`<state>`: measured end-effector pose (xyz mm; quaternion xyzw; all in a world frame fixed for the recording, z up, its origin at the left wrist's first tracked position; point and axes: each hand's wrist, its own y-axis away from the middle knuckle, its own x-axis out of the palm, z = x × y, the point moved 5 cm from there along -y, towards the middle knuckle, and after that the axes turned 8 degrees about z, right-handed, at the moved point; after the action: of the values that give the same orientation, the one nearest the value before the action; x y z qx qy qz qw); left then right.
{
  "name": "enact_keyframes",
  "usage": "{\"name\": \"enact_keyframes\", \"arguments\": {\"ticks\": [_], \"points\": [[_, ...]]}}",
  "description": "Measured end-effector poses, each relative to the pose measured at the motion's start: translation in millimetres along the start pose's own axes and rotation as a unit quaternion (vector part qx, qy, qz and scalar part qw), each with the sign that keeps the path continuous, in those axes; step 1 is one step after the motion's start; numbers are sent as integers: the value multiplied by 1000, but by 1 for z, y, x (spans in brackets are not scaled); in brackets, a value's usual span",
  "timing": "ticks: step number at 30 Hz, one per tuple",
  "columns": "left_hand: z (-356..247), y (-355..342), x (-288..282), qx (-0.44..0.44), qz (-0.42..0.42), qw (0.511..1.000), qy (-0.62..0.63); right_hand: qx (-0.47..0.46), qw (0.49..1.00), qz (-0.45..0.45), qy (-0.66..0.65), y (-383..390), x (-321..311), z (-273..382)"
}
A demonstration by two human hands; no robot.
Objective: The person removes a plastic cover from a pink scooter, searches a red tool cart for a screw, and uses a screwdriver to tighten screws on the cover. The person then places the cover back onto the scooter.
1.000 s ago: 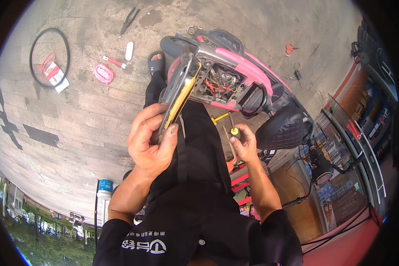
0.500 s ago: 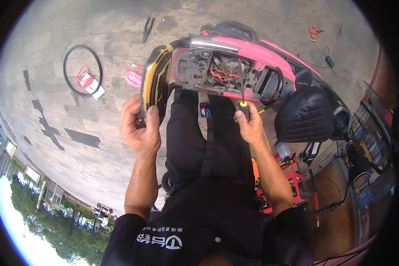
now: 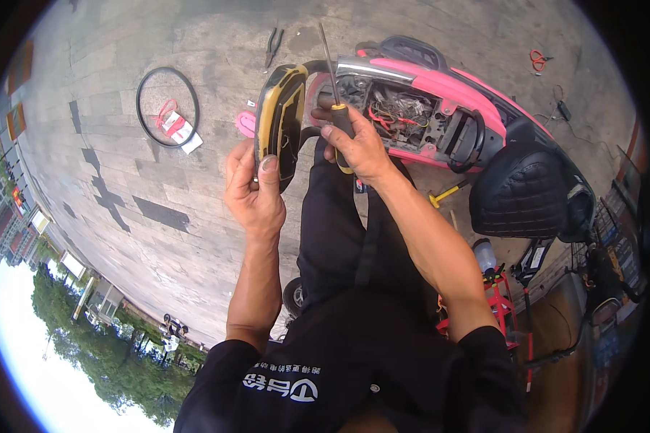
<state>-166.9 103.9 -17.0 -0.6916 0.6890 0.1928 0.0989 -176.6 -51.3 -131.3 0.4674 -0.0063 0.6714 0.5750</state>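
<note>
My left hand (image 3: 256,193) grips the lower end of a curved yellow-and-black scooter part (image 3: 273,119), fingers at its left edge and thumb on its near face. Close to that part's right side, my right hand (image 3: 365,150) holds a screwdriver (image 3: 341,119) by its black-and-yellow handle, its long shaft pointing up and away. The tip appears apart from the yellow part. Beyond my knees lies a pink scooter body (image 3: 464,88). Its open bay (image 3: 404,110) shows tangled wires, some of them red. My right hand partly covers the body's left end.
A black ring (image 3: 138,107) and pliers (image 3: 274,47) lie on the paving at left. Red-handled scissors (image 3: 538,60) lie far right. A black quilted seat (image 3: 516,189) sits right of my legs, near a yellow-handled tool (image 3: 446,195) and a red rack (image 3: 500,307).
My right hand has moved left with the screwdriver, from beside the wire bay to beside the yellow part. My left hand keeps its hold. The whole view has shifted somewhat.
</note>
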Motion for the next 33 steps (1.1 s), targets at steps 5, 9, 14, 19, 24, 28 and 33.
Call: {"name": "enact_keyframes", "arguments": {"ticks": [5,9,14,19,24,28,33], "points": [[-17,17,14,77,26,983,-167,2,982,39,-184,-4,10,-9],[-26,30,28,122,-10,969,-214,30,978,72,-194,7,10,-20],[-30,43,47,83,37,983,-157,-12,979,74,-189,18,9,-26],[-10,51,61,-71,93,988,105,-69,993,-22,-93,62,-39,-22],[48,53,116,-282,91,850,435,-104,950,-240,171,135,-102,-19],[72,50,160,-314,114,814,475,-74,923,-282,250,189,-122,-36],[80,42,208,-321,136,791,502,-34,917,-318,239,218,-129,-68]]}}
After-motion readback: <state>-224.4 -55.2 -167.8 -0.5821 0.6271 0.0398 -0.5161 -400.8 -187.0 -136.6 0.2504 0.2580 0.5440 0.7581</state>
